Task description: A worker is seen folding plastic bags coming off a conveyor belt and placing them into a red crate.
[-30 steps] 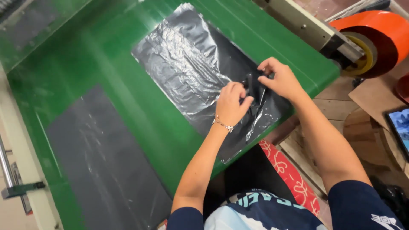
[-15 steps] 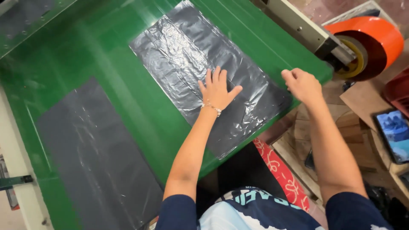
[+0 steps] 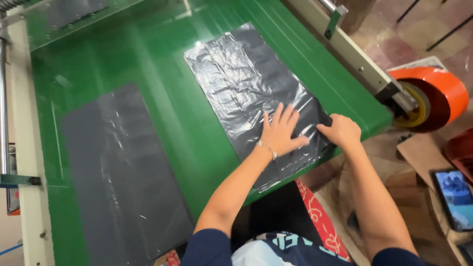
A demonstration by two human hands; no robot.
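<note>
A crinkled black plastic bag (image 3: 246, 83) lies flat on the green conveyor belt (image 3: 162, 98). My left hand (image 3: 281, 132) presses flat on the bag's near end, fingers spread. My right hand (image 3: 340, 130) sits at the bag's right near corner by the belt's edge, fingers curled onto the plastic. A second, smoother dark plastic bag (image 3: 120, 172) lies on the belt to the left, untouched.
An orange roll (image 3: 433, 98) hangs on a spindle at the right end of the cream machine rail (image 3: 345, 47). A phone with a lit screen (image 3: 456, 199) rests on cardboard at right. A cream frame (image 3: 27, 148) borders the belt's left side.
My left hand went from gathering the bag's end to pressing flat on it. My right hand lifted off past the belt edge, then came back to the bag's corner.
</note>
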